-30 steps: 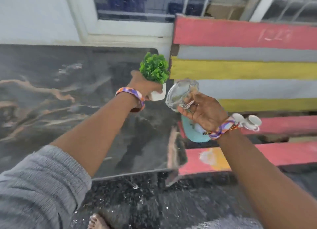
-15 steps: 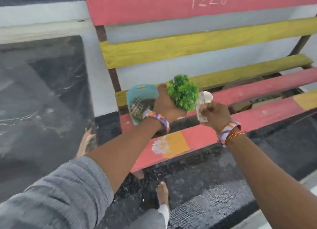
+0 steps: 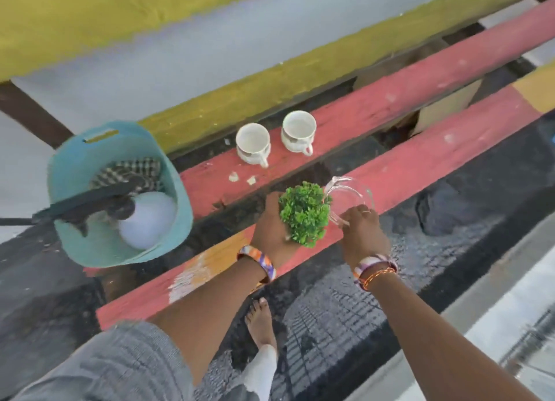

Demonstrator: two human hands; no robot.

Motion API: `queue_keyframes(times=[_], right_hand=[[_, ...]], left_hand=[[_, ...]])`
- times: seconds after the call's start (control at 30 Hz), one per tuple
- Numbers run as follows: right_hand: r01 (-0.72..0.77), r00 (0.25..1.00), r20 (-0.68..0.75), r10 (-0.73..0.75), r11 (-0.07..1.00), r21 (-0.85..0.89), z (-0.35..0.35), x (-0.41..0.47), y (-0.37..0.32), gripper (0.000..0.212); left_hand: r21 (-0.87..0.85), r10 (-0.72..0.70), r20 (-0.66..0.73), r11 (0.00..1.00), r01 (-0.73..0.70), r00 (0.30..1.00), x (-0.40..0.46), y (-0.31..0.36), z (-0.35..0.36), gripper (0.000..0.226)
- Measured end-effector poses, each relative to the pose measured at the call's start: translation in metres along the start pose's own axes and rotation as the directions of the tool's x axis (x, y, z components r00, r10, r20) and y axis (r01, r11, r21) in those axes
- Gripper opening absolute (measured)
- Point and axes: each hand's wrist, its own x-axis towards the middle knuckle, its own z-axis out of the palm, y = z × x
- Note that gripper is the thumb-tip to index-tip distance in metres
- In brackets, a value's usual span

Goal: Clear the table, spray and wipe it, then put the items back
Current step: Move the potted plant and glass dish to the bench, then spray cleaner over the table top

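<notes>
Painted wooden bench (image 3: 405, 172), slats in red, yellow and grey-white, over a dark wet floor; it serves here as the tabletop for cleared items.

Item 1: small green plant (image 3: 303, 214), leafy head dense and rounded. Held by the left hand (image 3: 270, 229), whose grip is closed round the base from the side; the pot itself is hidden under the foliage. Judged light, the leaves soft and springy, so hold belongs low on the pot, not on the greenery.

Item 2: clear glass pitcher (image 3: 351, 196), just beyond the plant and touching its leaves in this view. The right hand (image 3: 362, 229) grips it near the rim and handle, fingers curled over the near edge. Whether it rests on the front red slat or hangs just above cannot be told. Judged stiff, smooth, breakable, likely slippery if wet; best taken by the handle and set down gently.

Item 3: two white cups (image 3: 274, 143), upright, handles toward the person, on the further red slat, well beyond both grips.

Item 4: teal basket (image 3: 75, 166), far to the outside of the left grip, holding a checked cloth (image 3: 129, 172), a white rounded object (image 3: 147, 217) and a dark spray handle, blurred.

Both wrists carry patterned bangles.
</notes>
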Motion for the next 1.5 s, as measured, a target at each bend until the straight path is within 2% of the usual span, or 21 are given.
queue_keyframes(times=[0.07, 0.1, 0.13, 0.2, 0.23, 0.3, 0.4, 0.5, 0.67, 0.77, 0.87, 0.93, 1.0, 1.07, 1.13, 1.17, 1.2, 1.27, 1.33, 1.43, 1.5], right_hand=[[0.027, 0.999, -0.037, -0.029, 0.999, -0.041, 0.007, 0.002, 0.006, 0.025], [0.046, 0.998, -0.039, -0.049, 0.998, -0.051, 0.01, 0.003, 0.008, 0.026], [0.068, 0.997, -0.04, -0.07, 0.996, -0.059, 0.014, 0.004, 0.012, 0.027], [0.094, 0.994, -0.043, -0.097, 0.994, -0.062, 0.019, 0.005, 0.017, 0.03], [0.11, 0.993, -0.04, -0.112, 0.993, -0.052, 0.019, 0.005, 0.019, 0.03], [0.125, 0.992, -0.016, -0.126, 0.992, -0.025, 0.015, 0.007, 0.02, 0.031], [0.139, 0.987, 0.089, -0.135, 0.99, -0.033, 0.007, 0.008, 0.022, 0.043], [0.163, 0.979, 0.131, -0.157, 0.986, -0.034, -0.007, 0.005, 0.022, 0.048], [0.246, 0.963, 0.139, -0.229, 0.962, -0.119, -0.036, -0.009, 0.021, 0.049], [0.299, 0.953, 0.081, -0.291, 0.948, -0.106, -0.057, -0.019, 0.008, 0.043], [0.413, 0.911, -0.004, -0.413, 0.91, -0.021, -0.075, -0.029, -0.024, 0.041], [0.515, 0.856, 0.009, -0.518, 0.853, 0.078, -0.082, -0.034, -0.051, 0.043], [0.551, 0.815, 0.066, -0.575, 0.806, 0.218, -0.081, -0.038, -0.083, 0.043], [0.508, 0.805, 0.099, -0.585, 0.766, 0.394, -0.076, -0.042, -0.115, 0.043], [0.41, 0.811, 0.153, -0.565, 0.735, 0.54, -0.064, -0.045, -0.147, 0.043], [0.359, 0.806, 0.197, -0.558, 0.726, 0.587, -0.056, -0.046, -0.164, 0.044], [0.307, 0.799, 0.235, -0.553, 0.711, 0.632, -0.047, -0.047, -0.177, 0.048], [0.2, 0.779, 0.293, -0.555, 0.662, 0.722, -0.027, -0.044, -0.206, 0.058], [0.118, 0.769, 0.336, -0.543, 0.638, 0.761, -0.011, -0.04, -0.23, 0.065], [0.1, 0.779, 0.351, -0.519, 0.657, 0.747, 0.007, -0.037, -0.255, 0.068], [0.06, 0.799, 0.343, -0.494, 0.633, 0.772, 0.018, -0.039, -0.268, 0.065]], left_hand=[[-0.055, 0.029, 0.033, 0.998, -0.027, 0.999, 0.003, -0.006, 0.009, 0.04], [0.018, 0.05, -0.004, 0.999, -0.05, 0.999, 0.004, -0.008, 0.012, 0.032], [0.009, 0.053, -0.002, 0.999, -0.053, 0.999, 0.006, -0.009, 0.013, 0.038], [0.028, 0.099, 0.008, 0.995, -0.099, 0.995, 0.009, -0.015, 0.018, 0.076], [0.033, 0.107, -0.003, 0.994, -0.107, 0.994, 0.009, -0.016, 0.021, 0.088], [0.027, 0.124, 0.011, 0.992, -0.124, 0.992, 0.009, -0.018, 0.024, 0.095], [0.021, 0.094, -0.004, 0.995, -0.093, 0.996, 0.01, -0.02, 0.027, 0.105], [0.104, -0.008, -0.05, 0.995, 0.013, 0.999, 0.003, -0.022, 0.02, 0.111], [0.331, -0.086, -0.159, 0.934, 0.135, 0.983, -0.034, -0.018, -0.001, 0.077], [0.353, -0.056, -0.198, 0.927, 0.125, 0.979, -0.061, -0.007, -0.013, 0.052], [0.324, 0.037, -0.298, 0.944, 0.065, 0.954, -0.079, 0.011, -0.035, 0.036], [0.262, 0.081, -0.43, 0.964, 0.038, 0.899, -0.091, 0.022, -0.059, 0.036], [0.161, 0.057, -0.595, 0.986, 0.05, 0.801, -0.103, 0.026, -0.084, 0.031], [0.031, -0.051, -0.752, 0.993, 0.112, 0.657, -0.116, 0.02, -0.107, 0.025], [-0.134, -0.22, -0.837, 0.97, 0.203, 0.501, -0.126, 0.005, -0.128, 0.027], [-0.21, -0.298, -0.845, 0.949, 0.237, 0.445, -0.128, -0.002, -0.138, 0.028], [-0.259, -0.353, -0.834, 0.929, 0.263, 0.423, -0.127, -0.009, -0.146, 0.031], [-0.284, -0.403, -0.793, 0.908, 0.309, 0.456, -0.118, -0.02, -0.164, 0.037], [-0.23, -0.399, -0.751, 0.905, 0.357, 0.527, -0.104, -0.024, -0.178, 0.042], [-0.118, -0.383, -0.675, 0.9, 0.42, 0.63, -0.087, -0.027, -0.191, 0.041], [-0.088, -0.353, -0.652, 0.914, 0.395, 0.671, -0.078, -0.03, -0.201, 0.039]])
